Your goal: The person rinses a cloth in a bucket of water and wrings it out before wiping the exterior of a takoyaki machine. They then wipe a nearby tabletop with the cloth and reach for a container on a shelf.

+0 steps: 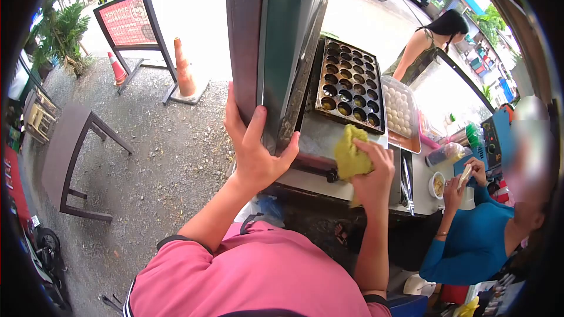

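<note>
My right hand [377, 170] is closed around a yellow-green cloth [353, 154], which bunches up over the front edge of the stall counter. Just beyond the cloth lies a dark takoyaki pan [351, 85] with rows of round hollows, some with bits of food in them. My left hand [258, 151] rests with spread fingers against the base of an upright post [258, 41], thumb out to the right. A worn wooden edge strip [305, 82] runs between that post and the pan.
Right of the pan sits a clear tray of pale balls [399, 108]. Tongs [406, 182] and a bowl [436, 185] are on the counter. A seated person in blue [476, 229] holds something small. A brown table [70, 158], traffic cone [184, 70] and signboard [130, 26] stand on the gravel at left.
</note>
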`<state>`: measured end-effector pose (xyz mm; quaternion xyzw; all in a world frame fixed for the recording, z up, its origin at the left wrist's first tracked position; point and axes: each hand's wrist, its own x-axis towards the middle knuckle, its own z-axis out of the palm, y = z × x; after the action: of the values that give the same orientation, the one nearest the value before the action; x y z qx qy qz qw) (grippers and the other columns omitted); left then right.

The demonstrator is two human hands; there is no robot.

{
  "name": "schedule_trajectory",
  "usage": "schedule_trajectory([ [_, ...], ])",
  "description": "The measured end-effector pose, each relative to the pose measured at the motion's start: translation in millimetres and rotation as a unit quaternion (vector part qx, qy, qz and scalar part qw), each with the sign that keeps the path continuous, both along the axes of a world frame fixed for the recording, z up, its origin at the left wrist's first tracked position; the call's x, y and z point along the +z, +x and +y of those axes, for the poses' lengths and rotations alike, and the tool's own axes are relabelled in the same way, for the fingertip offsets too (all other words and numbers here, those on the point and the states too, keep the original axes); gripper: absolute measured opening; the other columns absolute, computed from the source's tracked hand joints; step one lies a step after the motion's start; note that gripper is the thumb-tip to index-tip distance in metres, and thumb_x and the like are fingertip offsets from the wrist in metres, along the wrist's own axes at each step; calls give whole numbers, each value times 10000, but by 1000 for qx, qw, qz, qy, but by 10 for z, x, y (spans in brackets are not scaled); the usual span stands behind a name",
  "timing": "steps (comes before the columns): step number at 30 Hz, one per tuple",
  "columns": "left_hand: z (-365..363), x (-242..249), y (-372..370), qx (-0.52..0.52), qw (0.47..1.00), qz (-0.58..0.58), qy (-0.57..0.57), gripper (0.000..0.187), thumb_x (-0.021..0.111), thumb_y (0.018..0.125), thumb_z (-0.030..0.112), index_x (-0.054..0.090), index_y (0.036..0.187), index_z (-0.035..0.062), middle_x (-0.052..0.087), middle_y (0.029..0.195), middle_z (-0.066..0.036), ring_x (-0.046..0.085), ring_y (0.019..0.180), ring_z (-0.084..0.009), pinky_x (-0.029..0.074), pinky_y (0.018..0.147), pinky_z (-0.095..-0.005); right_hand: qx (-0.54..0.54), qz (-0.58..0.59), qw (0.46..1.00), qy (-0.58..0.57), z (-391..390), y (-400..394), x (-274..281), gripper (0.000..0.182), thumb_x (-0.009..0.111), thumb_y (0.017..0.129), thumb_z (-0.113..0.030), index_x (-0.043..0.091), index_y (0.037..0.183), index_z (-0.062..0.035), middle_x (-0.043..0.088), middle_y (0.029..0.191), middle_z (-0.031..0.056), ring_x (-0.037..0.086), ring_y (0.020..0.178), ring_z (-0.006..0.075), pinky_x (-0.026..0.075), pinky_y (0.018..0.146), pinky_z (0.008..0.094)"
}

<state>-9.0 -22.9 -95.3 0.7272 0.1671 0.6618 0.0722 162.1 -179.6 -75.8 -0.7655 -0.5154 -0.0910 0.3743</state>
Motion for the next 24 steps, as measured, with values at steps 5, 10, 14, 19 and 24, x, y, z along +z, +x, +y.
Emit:
schedule_trajectory([
  [5,3,-24,21,2,1000,-8,3,884,786,656,131,283,1383,146,151,1435,-340,235,1314,-512,245,1043,-575,92,-85,990,-59,410,-224,-350,558,739,509,-46,655,1057,-108,604,1030,126,529,944,313,434,857,408],
  [10,11,-30,8,17,1000,4,0,938,809,624,133,271,1393,140,189,1422,-317,280,1291,-490,274,1030,-551,71,-83,992,-55,460,-373,-379,563,719,524,-60,643,1079,-120,572,1076,135,511,936,327,444,843,432],
  [14,48,-30,28,2,1000,-10,18,958,811,618,126,262,1402,141,204,1416,-310,287,1291,-474,280,1032,-536,-10,-70,995,-66,102,-54,-379,520,703,540,-30,665,1053,-108,604,1094,179,529,963,367,441,859,433],
  [19,46,-51,28,-1,1000,-13,12,962,808,619,118,258,1408,146,192,1420,-310,283,1299,-468,292,1030,-524,-153,-103,981,-67,-574,460,-422,509,702,548,12,677,1045,-98,621,1056,179,532,958,348,440,828,408],
  [24,26,-26,36,6,1000,-10,-4,953,810,620,117,266,1402,139,186,1421,-311,270,1312,-466,292,1034,-517,-213,-108,968,-73,-722,620,-314,449,692,580,15,670,1017,-87,641,959,147,550,916,330,435,814,412],
])
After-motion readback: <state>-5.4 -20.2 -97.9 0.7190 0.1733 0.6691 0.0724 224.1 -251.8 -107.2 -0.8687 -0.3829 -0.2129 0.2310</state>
